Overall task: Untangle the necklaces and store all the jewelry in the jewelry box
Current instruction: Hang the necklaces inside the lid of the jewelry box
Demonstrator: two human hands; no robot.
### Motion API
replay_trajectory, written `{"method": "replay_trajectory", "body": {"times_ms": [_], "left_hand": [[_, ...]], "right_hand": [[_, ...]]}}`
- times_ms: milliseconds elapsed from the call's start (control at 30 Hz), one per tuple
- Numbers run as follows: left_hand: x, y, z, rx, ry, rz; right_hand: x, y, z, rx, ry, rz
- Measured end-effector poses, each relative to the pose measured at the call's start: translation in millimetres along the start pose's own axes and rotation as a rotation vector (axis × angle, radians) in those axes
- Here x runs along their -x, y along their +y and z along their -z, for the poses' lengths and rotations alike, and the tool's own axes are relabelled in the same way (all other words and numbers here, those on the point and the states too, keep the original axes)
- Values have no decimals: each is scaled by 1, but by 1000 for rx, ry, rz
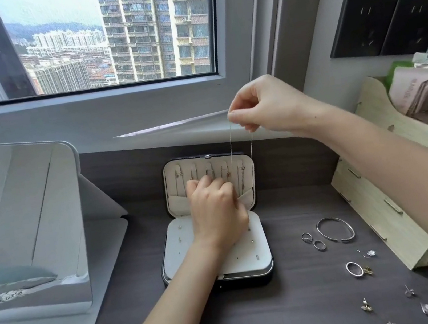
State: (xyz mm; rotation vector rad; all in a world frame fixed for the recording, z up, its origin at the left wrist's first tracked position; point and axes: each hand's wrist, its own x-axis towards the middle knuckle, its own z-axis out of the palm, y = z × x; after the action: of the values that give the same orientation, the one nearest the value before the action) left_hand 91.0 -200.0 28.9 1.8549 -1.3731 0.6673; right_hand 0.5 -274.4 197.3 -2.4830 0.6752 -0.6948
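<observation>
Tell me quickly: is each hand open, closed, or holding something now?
Left hand: fingers curled at the lid of the jewelry box; what it holds cannot be told.
Right hand: pinches the thin necklace.

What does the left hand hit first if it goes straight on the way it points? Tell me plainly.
The left hand points away from the person, at the raised lid of the jewelry box. It would likely meet that lid's padded necklace panel first. It looks close to it, but depth is unclear.
</observation>
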Motion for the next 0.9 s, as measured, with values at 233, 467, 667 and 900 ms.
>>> {"method": "replay_trajectory", "body": {"times_ms": [233, 467, 667, 900], "left_hand": [[0, -1, -2, 1, -4, -3], [0, -2, -3, -8, -12, 5], [0, -1, -2, -12, -14, 3], [0, -2, -3, -9, -6, -1]], "right_hand": [[-14, -15, 10, 62, 47, 43], [-7, -3, 3, 174, -93, 19], [-2, 14, -11, 322, -149, 60], [2, 27, -28, 368, -122, 117]]}}
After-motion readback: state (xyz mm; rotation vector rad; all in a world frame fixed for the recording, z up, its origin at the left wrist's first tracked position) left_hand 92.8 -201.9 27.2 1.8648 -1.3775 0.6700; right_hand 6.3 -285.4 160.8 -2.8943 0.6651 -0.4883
